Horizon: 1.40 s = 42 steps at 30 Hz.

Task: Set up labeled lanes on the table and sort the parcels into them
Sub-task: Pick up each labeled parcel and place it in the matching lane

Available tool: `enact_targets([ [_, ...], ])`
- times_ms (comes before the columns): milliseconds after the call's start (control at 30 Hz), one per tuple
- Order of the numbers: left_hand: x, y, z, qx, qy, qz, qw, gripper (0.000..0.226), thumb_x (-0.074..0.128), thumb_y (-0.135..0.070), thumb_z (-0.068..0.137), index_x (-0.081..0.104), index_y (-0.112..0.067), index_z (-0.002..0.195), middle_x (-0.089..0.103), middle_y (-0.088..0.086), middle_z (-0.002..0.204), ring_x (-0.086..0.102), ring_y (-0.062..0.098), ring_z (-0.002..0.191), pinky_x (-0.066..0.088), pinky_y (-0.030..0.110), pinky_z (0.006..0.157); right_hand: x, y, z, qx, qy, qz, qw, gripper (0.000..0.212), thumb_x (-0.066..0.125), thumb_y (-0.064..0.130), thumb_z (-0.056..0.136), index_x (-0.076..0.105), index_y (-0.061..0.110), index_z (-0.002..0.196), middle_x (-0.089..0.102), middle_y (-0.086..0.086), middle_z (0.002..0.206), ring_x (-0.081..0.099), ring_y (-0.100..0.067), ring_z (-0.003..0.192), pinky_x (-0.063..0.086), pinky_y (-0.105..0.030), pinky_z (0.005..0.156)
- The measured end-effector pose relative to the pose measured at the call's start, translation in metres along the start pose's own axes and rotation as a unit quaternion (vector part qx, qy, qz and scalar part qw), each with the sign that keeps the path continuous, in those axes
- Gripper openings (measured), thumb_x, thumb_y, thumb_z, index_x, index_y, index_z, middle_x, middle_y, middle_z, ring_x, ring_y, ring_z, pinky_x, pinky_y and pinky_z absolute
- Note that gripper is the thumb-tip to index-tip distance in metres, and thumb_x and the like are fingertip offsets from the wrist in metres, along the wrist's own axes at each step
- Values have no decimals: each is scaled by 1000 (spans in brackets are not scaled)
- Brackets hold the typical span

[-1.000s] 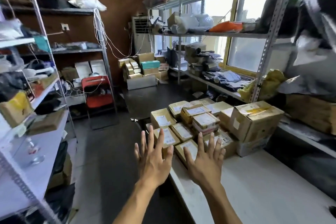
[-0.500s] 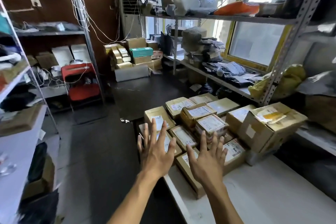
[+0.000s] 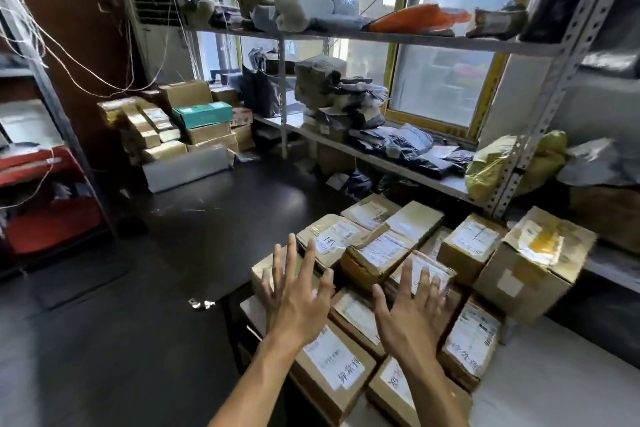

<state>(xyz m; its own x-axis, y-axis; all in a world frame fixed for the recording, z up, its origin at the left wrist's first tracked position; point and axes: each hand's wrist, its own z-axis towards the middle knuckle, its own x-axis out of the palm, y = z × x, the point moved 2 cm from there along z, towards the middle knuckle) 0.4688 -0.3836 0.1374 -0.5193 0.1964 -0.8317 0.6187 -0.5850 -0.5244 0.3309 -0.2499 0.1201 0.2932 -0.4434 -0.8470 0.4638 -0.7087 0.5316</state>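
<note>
Several brown cardboard parcels with white shipping labels crowd the left end of the white table [image 3: 554, 388]. The nearest parcel [image 3: 332, 367] has handwriting on its label. A large box [image 3: 533, 263] stands at the right of the pile. My left hand [image 3: 298, 295] hovers over the pile's left side, fingers spread, holding nothing. My right hand [image 3: 412, 312] is spread above the middle parcels, near a stacked small parcel [image 3: 429, 274], and it too is empty. No lane labels are visible.
A metal shelf rack [image 3: 381, 156] with bags and parcels runs along the windows behind the table. More boxes, one teal [image 3: 204, 114], are stacked on the dark floor at the far wall. A red stool [image 3: 45, 204] sits under the left shelving.
The view has moved closer to the parcel pile and tilted down. Both open hands have advanced forward over the parcels.
</note>
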Motion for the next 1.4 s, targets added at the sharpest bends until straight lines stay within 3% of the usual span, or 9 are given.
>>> enact_targets([
  [200,14,13,49,15,75,-69,995,64,18,-64,101,-2,-45,159,-23,-14,166,-27,9,151,-11,46,123,17,7,16,65,-20,41,997,79,28,64,104,-19,35,162,-26,-3,169,-25,-25,156,-20,-39,119],
  [300,30,8,67,20,125,-111,986,63,20,-63,102,-2,-48,159,-21,-17,165,-21,8,153,-6,49,125,19,11,28,101,-39,137,985,75,32,60,105,-5,34,164,-9,1,173,-11,-21,159,-1,-45,127],
  [467,54,1,107,-22,191,-253,948,60,26,-61,104,4,-49,158,-3,-17,169,-2,6,155,4,40,125,17,14,82,196,-75,399,893,55,28,55,110,27,34,161,39,6,160,34,-25,149,30,-52,122],
  [600,71,-4,150,-35,218,-296,929,60,30,-55,105,9,-42,160,12,-12,169,11,10,155,10,38,126,30,7,133,220,-47,517,826,58,25,66,105,51,32,144,56,4,147,51,-18,133,42,-51,113],
  [767,101,-19,203,-64,251,-308,915,59,29,-56,106,15,-40,160,25,-8,166,24,18,153,18,38,122,68,-8,193,221,-6,530,818,93,28,98,74,36,49,153,38,13,163,30,-20,154,25,-57,124],
  [1000,146,-36,243,-79,300,-272,911,64,29,-67,101,18,-41,159,23,-6,167,20,22,154,19,49,124,61,11,213,282,-7,491,824,71,22,62,107,-8,33,164,-9,4,173,-9,-24,160,0,-52,128],
  [1200,155,-50,240,-67,349,-245,902,86,22,-86,85,24,-41,158,23,-14,166,16,19,155,17,54,124,68,8,220,264,-26,524,809,82,20,83,95,1,43,164,-6,15,172,-9,-15,159,-2,-53,129],
  [1300,148,-50,238,-67,338,-273,898,87,19,-93,79,39,-46,150,40,-12,158,33,21,149,26,55,120,91,-6,229,227,-10,537,812,103,25,107,66,22,57,156,20,18,169,8,-14,159,9,-59,126],
  [1400,135,-50,235,-57,318,-305,896,81,21,-87,84,46,-43,146,50,-12,151,42,18,142,32,52,118,101,-20,231,196,-5,564,802,101,32,107,66,28,57,154,34,14,165,26,-19,156,21,-60,124],
])
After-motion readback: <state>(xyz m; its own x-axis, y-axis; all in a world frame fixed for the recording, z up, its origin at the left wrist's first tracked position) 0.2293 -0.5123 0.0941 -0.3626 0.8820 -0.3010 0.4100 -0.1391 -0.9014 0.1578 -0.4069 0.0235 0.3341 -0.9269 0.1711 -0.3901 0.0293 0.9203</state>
